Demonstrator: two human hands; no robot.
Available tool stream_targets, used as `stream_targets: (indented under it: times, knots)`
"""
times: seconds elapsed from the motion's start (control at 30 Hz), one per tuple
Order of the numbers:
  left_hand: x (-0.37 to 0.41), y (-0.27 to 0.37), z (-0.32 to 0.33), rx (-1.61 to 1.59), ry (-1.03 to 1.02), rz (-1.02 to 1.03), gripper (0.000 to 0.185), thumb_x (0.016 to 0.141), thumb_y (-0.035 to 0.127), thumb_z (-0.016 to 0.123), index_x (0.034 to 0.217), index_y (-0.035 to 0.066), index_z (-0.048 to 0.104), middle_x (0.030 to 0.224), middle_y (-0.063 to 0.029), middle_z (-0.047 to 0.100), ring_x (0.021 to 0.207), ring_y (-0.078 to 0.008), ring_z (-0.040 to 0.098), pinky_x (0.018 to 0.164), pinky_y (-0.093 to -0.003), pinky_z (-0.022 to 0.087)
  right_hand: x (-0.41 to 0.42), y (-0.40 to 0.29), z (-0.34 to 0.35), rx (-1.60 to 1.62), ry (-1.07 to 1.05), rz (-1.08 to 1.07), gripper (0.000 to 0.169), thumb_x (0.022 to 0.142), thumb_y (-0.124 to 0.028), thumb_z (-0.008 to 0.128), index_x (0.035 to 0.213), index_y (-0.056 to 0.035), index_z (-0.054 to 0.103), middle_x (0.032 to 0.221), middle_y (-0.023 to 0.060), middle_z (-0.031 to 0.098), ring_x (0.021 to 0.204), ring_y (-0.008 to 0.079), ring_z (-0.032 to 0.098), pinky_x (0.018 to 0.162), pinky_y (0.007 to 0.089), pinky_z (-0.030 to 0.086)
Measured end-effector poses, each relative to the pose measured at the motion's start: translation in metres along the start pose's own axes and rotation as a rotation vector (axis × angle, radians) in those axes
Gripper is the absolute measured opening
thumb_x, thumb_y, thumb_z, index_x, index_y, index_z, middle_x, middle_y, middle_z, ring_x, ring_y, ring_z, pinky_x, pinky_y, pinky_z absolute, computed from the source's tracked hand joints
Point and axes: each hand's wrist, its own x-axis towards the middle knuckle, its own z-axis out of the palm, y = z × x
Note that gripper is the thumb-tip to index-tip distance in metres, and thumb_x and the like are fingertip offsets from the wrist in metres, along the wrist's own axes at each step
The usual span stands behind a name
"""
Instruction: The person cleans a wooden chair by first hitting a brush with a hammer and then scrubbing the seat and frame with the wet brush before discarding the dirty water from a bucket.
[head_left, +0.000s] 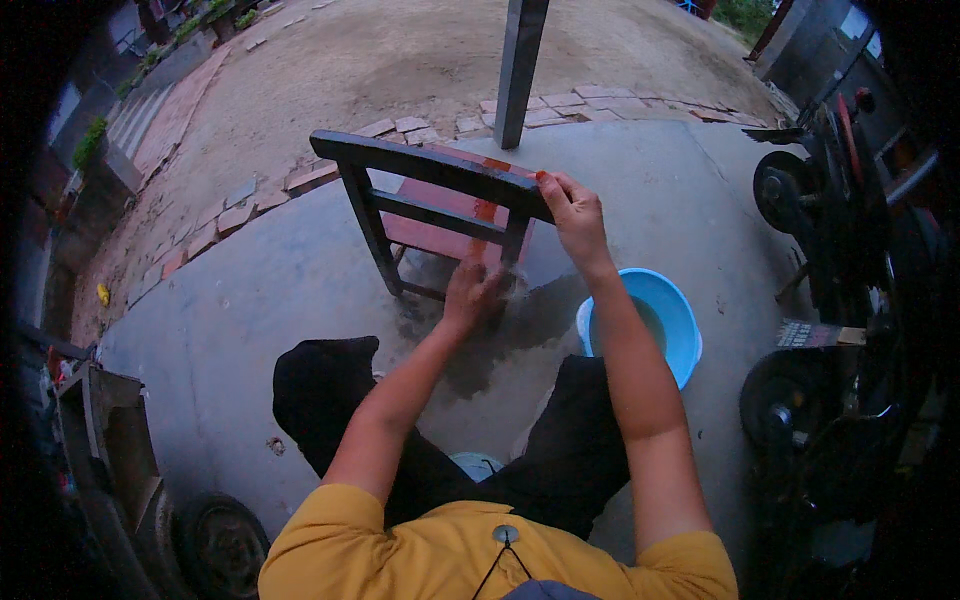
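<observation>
A wooden chair with a dark frame and a reddish seat stands before me, its backrest towards me. My right hand grips the right end of the top rail. Lower down, my left hand is at the right back post, near the seat's rear edge; something pale and blurred shows beside its fingers, too unclear to name. An orange-red streak runs over the seat above that hand. To the right, partly behind my right forearm, a light blue plastic basin holds liquid. Wet patches darken the concrete under the chair.
A metal post rises behind the chair. Motorcycles or scooters line the right side. At lower left are a wheel and a box-like frame. Loose bricks edge the concrete. A light-coloured round object is between my legs.
</observation>
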Motion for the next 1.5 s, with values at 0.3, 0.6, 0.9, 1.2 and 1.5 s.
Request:
stream_targets:
  times: [0.3, 0.6, 0.9, 1.2, 1.5]
  knots:
    - [0.058, 0.003, -0.008, 0.060, 0.231, -0.046, 0.075, 0.066, 0.026, 0.081, 0.131, 0.012, 0.044, 0.102, -0.0117, 0.059, 0.090, -0.0339, 0.057, 0.070, -0.0433, 0.049, 0.001, 0.021, -0.005, -0.100, 0.040, 0.009, 0.035, 0.096, -0.033, 0.054, 0.103, -0.0001, 0.066, 0.081, -0.0010, 0.059, 0.078, 0.0065, 0.050, 0.072, 0.0243, 0.046]
    - [-0.023, 0.016, 0.005, -0.133, -0.213, -0.471, 0.063, 0.076, 0.030, 0.075, 0.127, 0.013, 0.042, 0.105, -0.0159, 0.054, 0.096, -0.0379, 0.055, 0.074, -0.0464, 0.049, 0.000, 0.014, 0.002, 0.007, 0.043, -0.021, 0.034, 0.096, -0.032, 0.054, 0.093, 0.0008, 0.064, 0.078, -0.0037, 0.053, 0.077, 0.0072, 0.048, 0.071, 0.0238, 0.043]
    - [0.016, 0.014, -0.006, -0.599, 0.229, -0.561, 0.066, 0.081, 0.029, 0.070, 0.134, 0.006, 0.037, 0.121, -0.0197, 0.053, 0.109, -0.0357, 0.054, 0.091, -0.0396, 0.045, -0.012, 0.000, 0.020, -0.095, 0.016, -0.098, 0.033, 0.095, -0.032, 0.054, 0.097, -0.0001, 0.062, 0.071, 0.0061, 0.056, 0.070, 0.0116, 0.052, 0.065, 0.0290, 0.044]
    - [0.007, 0.004, -0.019, -0.456, 0.006, -0.716, 0.080, 0.081, 0.043, 0.069, 0.142, 0.007, 0.031, 0.133, -0.0212, 0.048, 0.114, -0.0395, 0.053, 0.093, -0.0423, 0.044, -0.005, 0.007, 0.017, -0.130, 0.085, -0.034, 0.034, 0.098, -0.029, 0.053, 0.099, 0.0017, 0.065, 0.082, 0.0013, 0.063, 0.080, 0.0100, 0.055, 0.073, 0.0263, 0.046]
    - [0.015, -0.032, -0.036, -0.387, 0.543, -0.820, 0.080, 0.080, 0.048, 0.069, 0.141, 0.010, 0.033, 0.131, -0.0182, 0.051, 0.117, -0.0368, 0.053, 0.091, -0.0427, 0.046, 0.005, -0.001, -0.002, -0.090, 0.035, -0.130, 0.031, 0.097, -0.029, 0.053, 0.097, 0.0001, 0.063, 0.074, -0.0025, 0.050, 0.072, 0.0073, 0.044, 0.067, 0.0241, 0.040]
